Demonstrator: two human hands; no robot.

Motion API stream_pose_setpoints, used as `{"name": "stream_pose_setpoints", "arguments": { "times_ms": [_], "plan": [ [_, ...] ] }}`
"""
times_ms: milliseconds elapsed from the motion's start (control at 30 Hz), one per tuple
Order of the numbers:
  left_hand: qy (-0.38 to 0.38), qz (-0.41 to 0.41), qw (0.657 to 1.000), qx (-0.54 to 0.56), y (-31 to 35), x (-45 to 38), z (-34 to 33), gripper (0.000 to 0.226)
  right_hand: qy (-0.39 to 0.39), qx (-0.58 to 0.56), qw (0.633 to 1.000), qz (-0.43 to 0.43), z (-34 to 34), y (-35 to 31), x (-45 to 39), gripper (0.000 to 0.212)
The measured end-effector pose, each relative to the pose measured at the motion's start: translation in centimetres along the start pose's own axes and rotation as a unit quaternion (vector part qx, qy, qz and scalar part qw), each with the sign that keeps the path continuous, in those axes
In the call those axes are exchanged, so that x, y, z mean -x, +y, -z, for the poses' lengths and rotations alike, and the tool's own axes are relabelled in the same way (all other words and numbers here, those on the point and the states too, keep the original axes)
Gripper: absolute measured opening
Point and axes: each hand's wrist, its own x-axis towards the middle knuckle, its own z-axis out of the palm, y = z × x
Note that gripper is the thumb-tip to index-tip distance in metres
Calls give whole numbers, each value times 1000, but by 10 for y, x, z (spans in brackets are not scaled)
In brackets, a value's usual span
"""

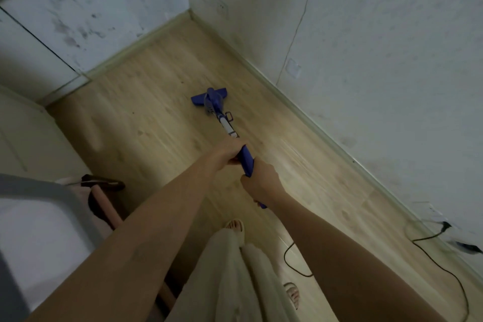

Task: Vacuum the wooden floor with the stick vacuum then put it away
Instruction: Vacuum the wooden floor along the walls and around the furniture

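Hands both grip the blue stick vacuum [224,123]: the left hand [230,150] wraps the handle higher up the shaft, the right hand [261,183] clutches its end. Its head sits flat on the wooden floor [146,102], near the corner. A black cord [441,266] trails beside the person's feet, so a backward step could snag it and cause a trip.

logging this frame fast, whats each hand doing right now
Left hand: closed round the blue handle of the stick vacuum, higher up.
Right hand: closed round the same handle, lower down, nearer the body.
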Motion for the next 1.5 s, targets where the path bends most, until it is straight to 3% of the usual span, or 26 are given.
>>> {"name": "stream_pose_setpoints", "arguments": {
  "times_ms": [233,400,700,867,1000,1167,1267,1433,1500],
  "plan": [
    [-19,7,1000,8,10,-4,-24,26,44,56,997,7,19,21,-3,31],
    [-39,-5,997,62,7,18,-64,44,73,126,989,23,51,57,17,26],
    [-68,12,996,62,-35,97,-149,10,71,178,981,23,77,140,109,23],
    [-79,2,996,41,-71,153,-194,17,61,166,984,19,82,185,172,18],
    [-92,-5,995,38,-102,181,-221,18,46,148,988,4,86,209,219,11],
    [-106,-22,994,14,-122,206,-237,22,32,100,994,-20,83,219,262,20],
    [-130,8,991,-11,-129,216,-230,14,16,22,999,-34,70,214,278,9],
    [-129,19,987,-92,-129,212,-200,8,-1,-105,993,-50,38,202,272,9],
    [-122,9,987,-100,-129,207,-187,22,-4,-155,986,-60,24,194,264,14]
  ]
}}
